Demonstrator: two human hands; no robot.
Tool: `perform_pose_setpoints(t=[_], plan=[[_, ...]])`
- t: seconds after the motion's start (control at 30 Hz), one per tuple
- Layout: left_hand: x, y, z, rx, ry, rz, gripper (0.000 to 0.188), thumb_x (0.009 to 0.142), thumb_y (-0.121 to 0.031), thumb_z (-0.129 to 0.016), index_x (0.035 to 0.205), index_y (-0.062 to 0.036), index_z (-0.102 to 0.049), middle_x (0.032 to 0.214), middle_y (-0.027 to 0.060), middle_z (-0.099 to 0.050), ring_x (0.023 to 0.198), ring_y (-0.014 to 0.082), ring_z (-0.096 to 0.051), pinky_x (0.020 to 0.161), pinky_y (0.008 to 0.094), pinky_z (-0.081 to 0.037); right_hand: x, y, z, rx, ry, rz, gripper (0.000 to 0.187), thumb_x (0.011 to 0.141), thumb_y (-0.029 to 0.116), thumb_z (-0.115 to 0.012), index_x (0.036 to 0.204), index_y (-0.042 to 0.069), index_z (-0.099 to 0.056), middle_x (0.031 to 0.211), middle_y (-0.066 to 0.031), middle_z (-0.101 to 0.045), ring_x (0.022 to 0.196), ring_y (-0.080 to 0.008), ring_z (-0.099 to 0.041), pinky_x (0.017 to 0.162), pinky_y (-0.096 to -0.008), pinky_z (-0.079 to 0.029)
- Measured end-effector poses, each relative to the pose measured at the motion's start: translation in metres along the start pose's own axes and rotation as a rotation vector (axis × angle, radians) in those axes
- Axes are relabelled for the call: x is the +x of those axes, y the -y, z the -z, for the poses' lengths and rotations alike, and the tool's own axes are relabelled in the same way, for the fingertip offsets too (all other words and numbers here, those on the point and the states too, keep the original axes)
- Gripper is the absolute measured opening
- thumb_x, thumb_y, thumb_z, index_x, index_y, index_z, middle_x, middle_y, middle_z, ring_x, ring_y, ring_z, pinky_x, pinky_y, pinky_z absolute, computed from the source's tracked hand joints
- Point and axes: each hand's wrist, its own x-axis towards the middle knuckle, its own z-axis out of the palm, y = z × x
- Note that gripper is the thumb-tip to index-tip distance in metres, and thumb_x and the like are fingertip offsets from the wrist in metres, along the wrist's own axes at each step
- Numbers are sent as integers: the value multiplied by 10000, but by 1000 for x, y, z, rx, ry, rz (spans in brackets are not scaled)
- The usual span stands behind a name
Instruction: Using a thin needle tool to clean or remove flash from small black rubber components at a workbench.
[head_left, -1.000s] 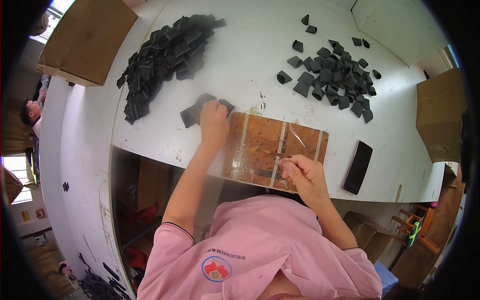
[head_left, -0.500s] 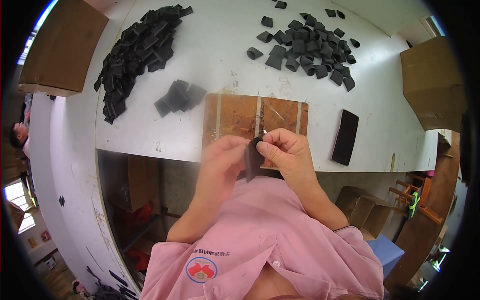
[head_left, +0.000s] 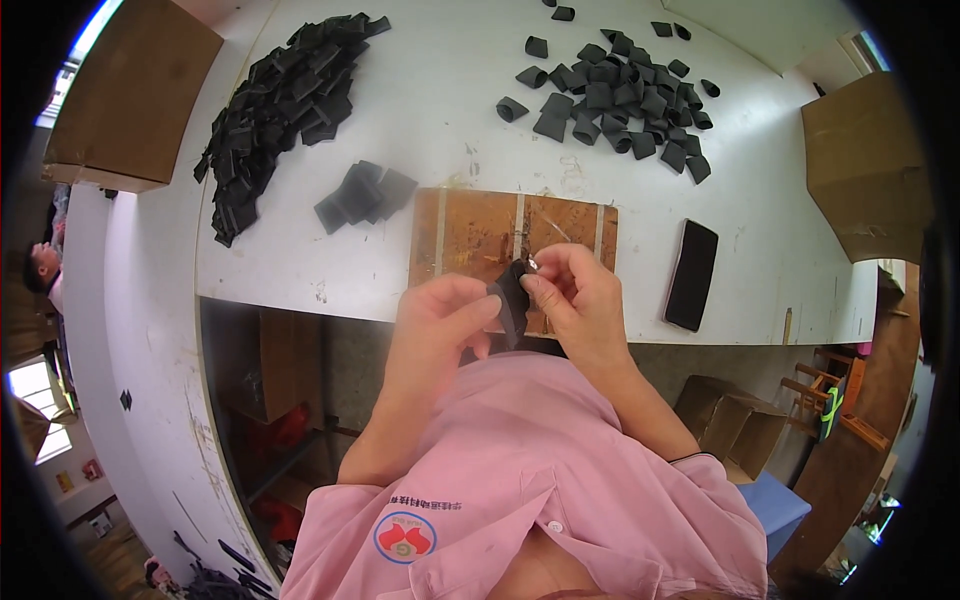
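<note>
Between my two hands, over the near edge of a wooden board (head_left: pixel 465 232), is a soft black strip (head_left: pixel 513 308), folded or curled at its top. My left hand (head_left: pixel 440 320) pinches its left side between thumb and fingers. Thumb and forefinger of my right hand (head_left: pixel 582 300) grip its upper right edge. Something small and shiny shows by the right fingertips, too small to name. A few flat dark pieces (head_left: pixel 362 195) lie to the left of the board.
A long pile of flat black pieces (head_left: pixel 285 110) lies at the far left of the white table (head_left: pixel 430 120). Black pieces curled into loops (head_left: pixel 610 95) are heaped at the far right. A phone (head_left: pixel 691 275) rests right of the board. Cardboard boxes (head_left: pixel 865 165) stand at both sides.
My right hand has shifted slightly up and right, and my left fingers have spread somewhat. The black strip is tilted differently, with its lower end turned more to the right.
</note>
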Motion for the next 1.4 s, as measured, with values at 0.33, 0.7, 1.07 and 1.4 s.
perform_pose_setpoints(t=[0.33, 0.7, 1.07, 1.4], plan=[[-1, 3, -9, 337, -43, -307, 39, 752, -18, -622, 760, -1, -587, 667, 23, -571, 545, 60, -513, 461, 172, -406, -8, 24, -17, -513, -189, 698, 112, 697, 45, -640, 775, 8, -569, 729, -82, -495, 589, -225, -521, 475, -298, -430], [4, -2, 1, 53, 77, -76, 37, 723, 6, -623, 723, 40, -608, 637, 96, -586, 533, 128, -514, 483, 214, -396, -7, 33, -8, -250, 5, 480, 80, 747, 7, -598, 824, -11, -590, 731, -90, -532, 581, -159, -541, 472, -233, -411], [1, -4, 0, 108, 106, -183, 34, 724, 13, -623, 718, 32, -595, 641, 86, -586, 534, 121, -533, 466, 211, -421, -10, 40, -8, -269, -25, 490, 58, 772, -7, -556, 730, -5, -514, 681, -64, -475, 541, -145, -455, 469, -240, -365], [-5, -7, -18, 220, 17, -286, 72, 758, -28, -621, 797, 16, -579, 679, 43, -574, 574, 89, -542, 482, 198, -432, -6, 39, -11, -337, -123, 537, 67, 749, 37, -596, 717, 6, -546, 655, -73, -506, 536, -201, -497, 463, -288, -384]])
